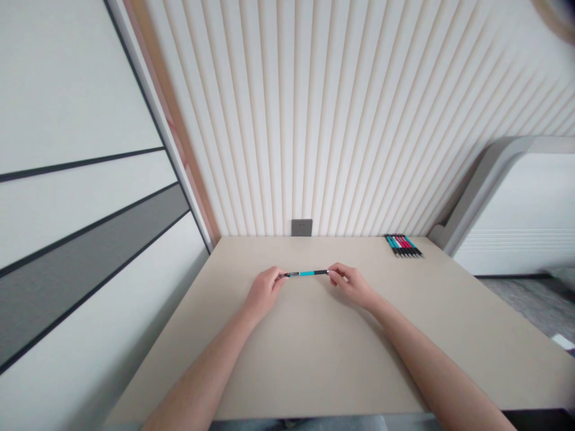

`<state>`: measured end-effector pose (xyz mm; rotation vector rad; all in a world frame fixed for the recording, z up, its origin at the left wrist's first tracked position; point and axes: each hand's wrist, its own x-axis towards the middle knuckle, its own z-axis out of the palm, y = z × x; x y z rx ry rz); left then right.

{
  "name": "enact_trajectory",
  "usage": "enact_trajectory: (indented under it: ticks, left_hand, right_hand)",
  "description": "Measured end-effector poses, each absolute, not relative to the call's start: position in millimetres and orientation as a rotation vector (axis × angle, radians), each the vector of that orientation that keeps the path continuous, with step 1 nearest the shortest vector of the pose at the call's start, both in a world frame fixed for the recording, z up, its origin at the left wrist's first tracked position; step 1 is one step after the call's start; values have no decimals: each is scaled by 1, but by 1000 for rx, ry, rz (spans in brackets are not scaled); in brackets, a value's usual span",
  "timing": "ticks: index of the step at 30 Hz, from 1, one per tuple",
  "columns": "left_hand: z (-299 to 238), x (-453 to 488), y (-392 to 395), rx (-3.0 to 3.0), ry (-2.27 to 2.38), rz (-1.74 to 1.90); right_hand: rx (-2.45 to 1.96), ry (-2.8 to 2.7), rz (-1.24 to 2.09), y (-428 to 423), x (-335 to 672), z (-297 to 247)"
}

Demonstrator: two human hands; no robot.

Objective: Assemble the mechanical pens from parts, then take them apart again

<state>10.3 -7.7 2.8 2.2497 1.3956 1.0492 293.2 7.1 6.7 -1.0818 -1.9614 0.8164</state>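
A slim black and turquoise pen (307,273) lies crosswise between my two hands, just above or on the table. My left hand (265,290) pinches its dark left end between thumb and fingers. At the other end, the fingertips of my right hand (353,284) close around the pen's silvery tip. Both fingers' grips hide the very ends of the pen. Whether it touches the tabletop I cannot tell.
Several pens (404,246) in turquoise, red and black lie side by side at the table's back right. The beige table (314,359) meets a ribbed wall with a dark socket (302,227). A white cabinet (67,221) stands left, a pale headboard (525,203) right.
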Motion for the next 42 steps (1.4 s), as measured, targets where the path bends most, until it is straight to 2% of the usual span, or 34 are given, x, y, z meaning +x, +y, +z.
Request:
enact_trajectory:
  ticks: [4,9,15,21,30,37,42]
  left_hand:
    - [4,10,-8,2282,1381,1050]
    - [4,10,-8,2252,1346,1093]
    - [3,16,-7,1784,1277,1324]
    - [4,25,-7,1428,1094,1378]
    - [5,38,-17,1334,948,1231]
    - [9,42,-24,1363,823,1102]
    - [8,43,-25,1519,860,1041]
  right_hand:
    - [-1112,-2052,853,6,295,6]
    - [-1153,-1991,1118,6,295,2]
    - [-1031,-2011,1366,-4,286,7]
    - [-937,-2174,1208,-15,264,4]
    - [-896,-2395,796,-22,246,-2]
    - [-738,-2457,747,-31,235,-2]
    - [-870,-2290,845,-31,232,1]
